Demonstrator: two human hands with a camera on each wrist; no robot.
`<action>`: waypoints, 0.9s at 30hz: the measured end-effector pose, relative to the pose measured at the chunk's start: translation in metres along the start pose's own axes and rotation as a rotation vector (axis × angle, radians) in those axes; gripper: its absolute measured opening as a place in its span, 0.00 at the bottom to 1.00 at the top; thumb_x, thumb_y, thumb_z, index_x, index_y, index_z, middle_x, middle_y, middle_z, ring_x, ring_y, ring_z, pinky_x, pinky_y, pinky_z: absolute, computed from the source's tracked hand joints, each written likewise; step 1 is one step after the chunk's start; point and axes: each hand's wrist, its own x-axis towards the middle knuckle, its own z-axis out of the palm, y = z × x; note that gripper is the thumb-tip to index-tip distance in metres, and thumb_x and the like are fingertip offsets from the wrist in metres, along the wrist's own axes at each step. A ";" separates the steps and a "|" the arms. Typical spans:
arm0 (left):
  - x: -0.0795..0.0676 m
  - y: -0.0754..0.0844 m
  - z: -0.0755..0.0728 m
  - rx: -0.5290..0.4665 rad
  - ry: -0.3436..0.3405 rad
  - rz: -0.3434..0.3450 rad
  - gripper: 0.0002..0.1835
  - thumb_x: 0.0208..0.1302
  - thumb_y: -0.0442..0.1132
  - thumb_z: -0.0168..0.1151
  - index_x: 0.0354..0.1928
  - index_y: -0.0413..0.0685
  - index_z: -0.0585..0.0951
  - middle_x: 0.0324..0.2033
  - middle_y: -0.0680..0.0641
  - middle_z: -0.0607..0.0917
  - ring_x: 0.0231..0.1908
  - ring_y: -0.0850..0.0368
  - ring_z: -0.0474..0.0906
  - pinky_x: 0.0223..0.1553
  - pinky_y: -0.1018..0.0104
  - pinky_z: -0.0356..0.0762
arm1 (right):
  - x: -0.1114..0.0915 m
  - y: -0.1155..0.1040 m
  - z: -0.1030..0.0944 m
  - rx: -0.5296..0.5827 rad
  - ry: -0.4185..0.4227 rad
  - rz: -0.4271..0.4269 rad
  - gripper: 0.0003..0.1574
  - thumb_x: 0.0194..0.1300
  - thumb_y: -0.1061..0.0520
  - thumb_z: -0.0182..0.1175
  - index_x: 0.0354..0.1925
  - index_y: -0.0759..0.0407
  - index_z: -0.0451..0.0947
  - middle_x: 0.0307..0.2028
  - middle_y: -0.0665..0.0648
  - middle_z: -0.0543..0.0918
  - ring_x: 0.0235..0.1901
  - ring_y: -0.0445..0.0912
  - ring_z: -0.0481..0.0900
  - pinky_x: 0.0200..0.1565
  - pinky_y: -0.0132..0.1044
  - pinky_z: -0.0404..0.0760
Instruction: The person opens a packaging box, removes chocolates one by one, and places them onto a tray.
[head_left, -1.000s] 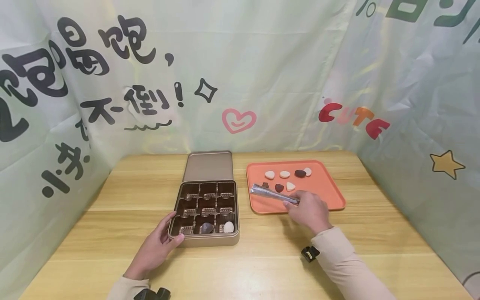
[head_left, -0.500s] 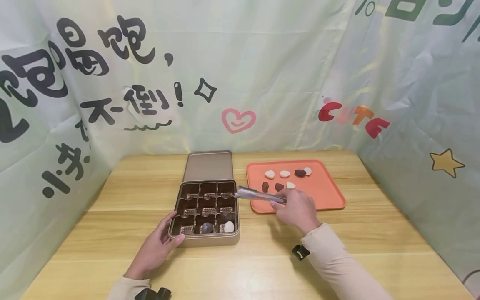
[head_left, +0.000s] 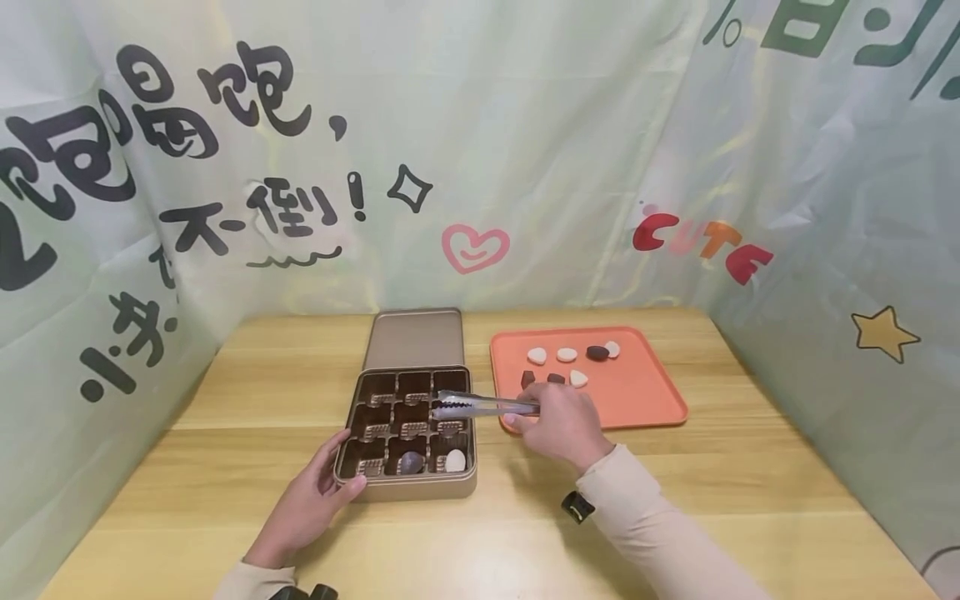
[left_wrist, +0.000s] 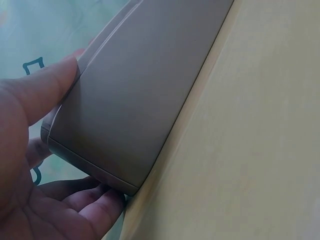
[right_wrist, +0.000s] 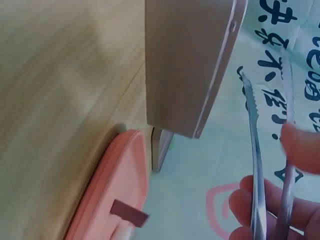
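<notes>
A brown metal tin (head_left: 420, 490) with a divided dark insert stands left of centre, its lid folded back. In the front row, a dark egg-shaped piece (head_left: 411, 463) sits in the middle compartment and a white one (head_left: 455, 461) in the right. My left hand (head_left: 303, 504) grips the tin's front left corner, thumb on the rim and fingers against the side. My right hand (head_left: 562, 423) holds metal tongs (head_left: 487, 406), their tips over the right column of the tin. In the right wrist view the tong arms (right_wrist: 256, 150) are apart with nothing between them.
An orange tray (head_left: 637, 396) lies right of the tin. It bears several small white and dark pieces, among them a brown block (head_left: 528, 379) and a dark oval (head_left: 597, 353). The lid (head_left: 415, 337) lies behind the tin; a printed cloth (head_left: 480, 150) hangs beyond the table.
My right hand has carried the tongs leftward from above the tray to above the tin. The left hand keeps its grip on the tin's corner. The head view has tilted slightly.
</notes>
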 end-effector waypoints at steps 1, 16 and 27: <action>0.000 0.000 0.000 0.006 -0.003 0.002 0.46 0.61 0.49 0.67 0.76 0.54 0.53 0.70 0.32 0.57 0.66 0.40 0.62 0.61 0.57 0.66 | 0.000 -0.002 0.001 0.005 -0.004 -0.005 0.18 0.54 0.41 0.72 0.36 0.50 0.85 0.23 0.42 0.80 0.22 0.40 0.72 0.28 0.39 0.74; 0.000 0.002 0.001 -0.050 0.004 0.016 0.45 0.61 0.44 0.68 0.75 0.52 0.54 0.69 0.31 0.60 0.65 0.39 0.64 0.60 0.59 0.70 | 0.010 -0.029 0.000 -0.051 -0.147 -0.188 0.18 0.56 0.38 0.69 0.30 0.49 0.83 0.20 0.41 0.76 0.18 0.38 0.71 0.19 0.32 0.71; -0.002 0.000 0.001 -0.051 -0.001 0.013 0.44 0.61 0.45 0.67 0.75 0.53 0.54 0.69 0.31 0.60 0.65 0.40 0.64 0.60 0.59 0.71 | 0.018 -0.052 -0.003 -0.271 -0.176 -0.339 0.18 0.54 0.36 0.70 0.21 0.43 0.79 0.16 0.39 0.72 0.17 0.39 0.69 0.21 0.37 0.69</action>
